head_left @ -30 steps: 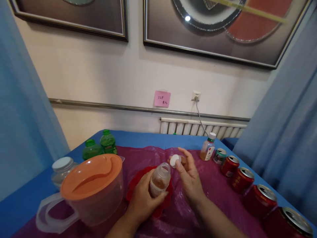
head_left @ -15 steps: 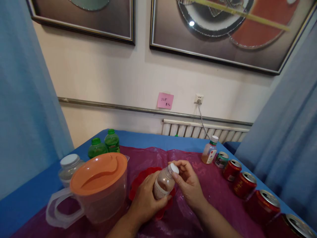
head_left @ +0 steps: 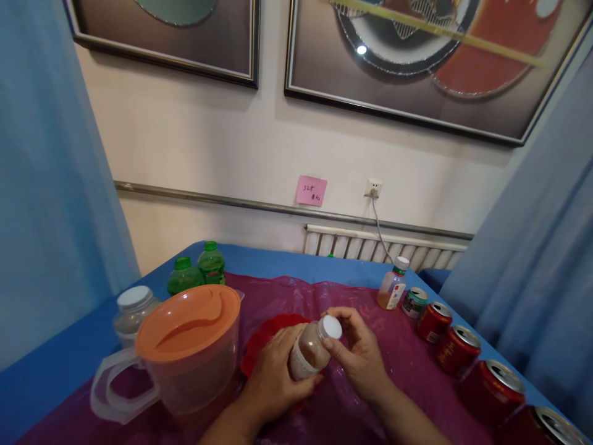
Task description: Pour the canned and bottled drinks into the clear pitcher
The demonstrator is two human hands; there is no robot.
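Observation:
My left hand (head_left: 277, 372) is wrapped round a small clear bottle (head_left: 309, 351) with a pale label, tilted to the right. The fingers of my right hand (head_left: 359, 349) grip the bottle's white cap (head_left: 331, 327), thumb on the near side and fingers behind. The cap sits on the bottle's neck. Beneath the bottle and my left hand is a red scalloped dish (head_left: 259, 340), partly hidden. Left of my hands stands a clear pitcher (head_left: 199, 377) with an orange lid (head_left: 185, 321).
A white-capped jar (head_left: 134, 312) and two green bottles (head_left: 212, 264) stand at the left. Along the right edge are a white-capped bottle (head_left: 391, 285), a green can (head_left: 414, 303) and several red cans (head_left: 458, 350). A purple sheet (head_left: 407, 383) covers the blue table (head_left: 278, 258).
The held bottle has tipped a little further to the right, its cap turned more toward the camera. Both hands have shifted slightly with it. The view has moved slightly.

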